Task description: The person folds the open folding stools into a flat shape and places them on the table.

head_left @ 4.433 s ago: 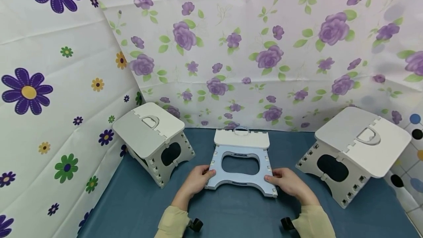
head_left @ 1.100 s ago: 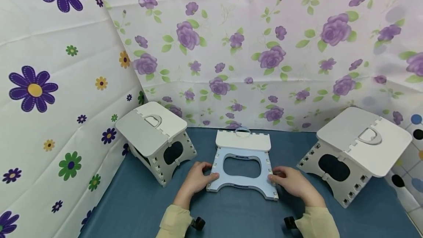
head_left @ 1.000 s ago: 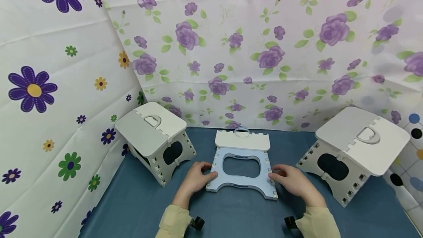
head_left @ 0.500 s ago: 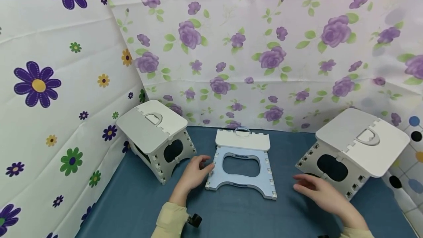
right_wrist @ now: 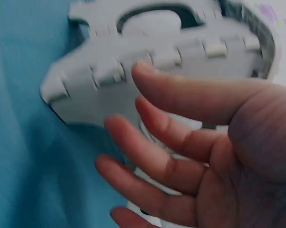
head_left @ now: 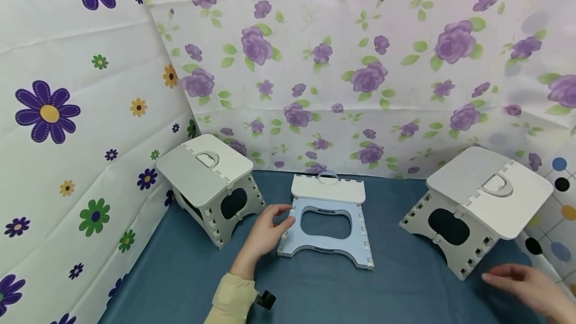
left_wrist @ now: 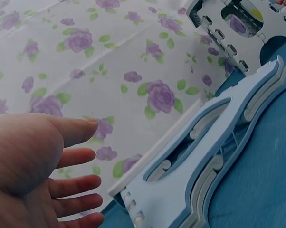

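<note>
A folded step stool (head_left: 321, 242), light blue with a white top flap, lies flat on the blue cloth in the middle of the head view. My left hand (head_left: 265, 231) is beside its left edge, fingers loosely extended; in the left wrist view the hand (left_wrist: 43, 166) holds nothing and is apart from the stool (left_wrist: 176, 204). At the lower right, my right hand (head_left: 526, 284) hovers near the front leg of an unfolded white stool (head_left: 517, 199). The right wrist view shows that hand (right_wrist: 200, 142) with spread fingers, in front of the stool's hinged side (right_wrist: 86, 104), holding nothing.
Another unfolded white stool (head_left: 204, 174) stands at the left, near the flowered side curtain (head_left: 103, 129). Behind everything hangs a purple-rose curtain (head_left: 337, 64). Blue cloth (head_left: 360, 299) covers the surface, and a dotted sheet (head_left: 560, 224) borders it at right.
Both hands have let go of the folded stool, which stays flat. My right hand has moved far right, to the right-hand stool's near corner; my left has shifted slightly up and away from the edge.
</note>
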`<state>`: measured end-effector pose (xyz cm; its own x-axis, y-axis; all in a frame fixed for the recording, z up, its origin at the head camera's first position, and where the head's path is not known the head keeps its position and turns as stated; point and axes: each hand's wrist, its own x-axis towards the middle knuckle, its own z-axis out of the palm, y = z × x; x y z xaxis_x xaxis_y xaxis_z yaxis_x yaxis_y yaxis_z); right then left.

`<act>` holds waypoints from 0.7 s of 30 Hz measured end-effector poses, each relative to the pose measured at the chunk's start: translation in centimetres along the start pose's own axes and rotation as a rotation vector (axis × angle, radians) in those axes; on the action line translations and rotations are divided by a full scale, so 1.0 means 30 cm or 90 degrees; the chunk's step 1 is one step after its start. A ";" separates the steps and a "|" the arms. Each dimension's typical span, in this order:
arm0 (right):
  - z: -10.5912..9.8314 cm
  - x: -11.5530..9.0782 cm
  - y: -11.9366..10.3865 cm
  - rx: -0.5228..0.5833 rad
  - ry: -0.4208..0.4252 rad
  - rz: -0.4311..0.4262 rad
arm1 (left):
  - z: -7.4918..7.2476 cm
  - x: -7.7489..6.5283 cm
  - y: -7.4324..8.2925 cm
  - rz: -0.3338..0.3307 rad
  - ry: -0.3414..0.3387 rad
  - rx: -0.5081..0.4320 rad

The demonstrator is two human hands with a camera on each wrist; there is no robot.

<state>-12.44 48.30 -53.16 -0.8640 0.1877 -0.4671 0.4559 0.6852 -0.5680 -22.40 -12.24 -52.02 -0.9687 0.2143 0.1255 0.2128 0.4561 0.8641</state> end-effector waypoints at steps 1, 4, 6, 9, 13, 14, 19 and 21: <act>-0.011 0.009 0.010 0.007 0.037 0.025 | 0.002 -0.001 0.006 0.002 0.001 -0.001; -0.028 0.022 -0.005 0.062 0.191 0.067 | 0.008 -0.001 0.023 0.007 0.003 -0.013; -0.036 0.030 -0.040 0.112 0.306 0.084 | 0.011 0.001 0.035 0.011 0.004 -0.024; -0.059 0.053 -0.085 0.182 0.404 0.089 | 0.016 0.001 0.051 0.016 0.003 -0.035; -0.101 0.104 -0.108 0.253 0.425 0.070 | 0.024 -0.003 0.062 0.019 -0.001 -0.046; -0.113 0.117 -0.111 0.266 0.426 0.056 | 0.026 -0.002 0.063 0.020 -0.003 -0.049; -0.144 0.171 -0.104 0.262 0.416 -0.016 | 0.036 0.000 0.064 0.024 -0.012 -0.055; -0.145 0.189 -0.094 0.229 0.419 -0.035 | 0.039 0.000 0.064 0.022 -0.015 -0.055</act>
<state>-19.56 50.49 -51.25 -0.7849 0.6196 0.0059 0.3529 0.4549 -0.8177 -21.83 -10.35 -50.92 -0.9575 0.2494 0.1452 0.2332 0.3727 0.8982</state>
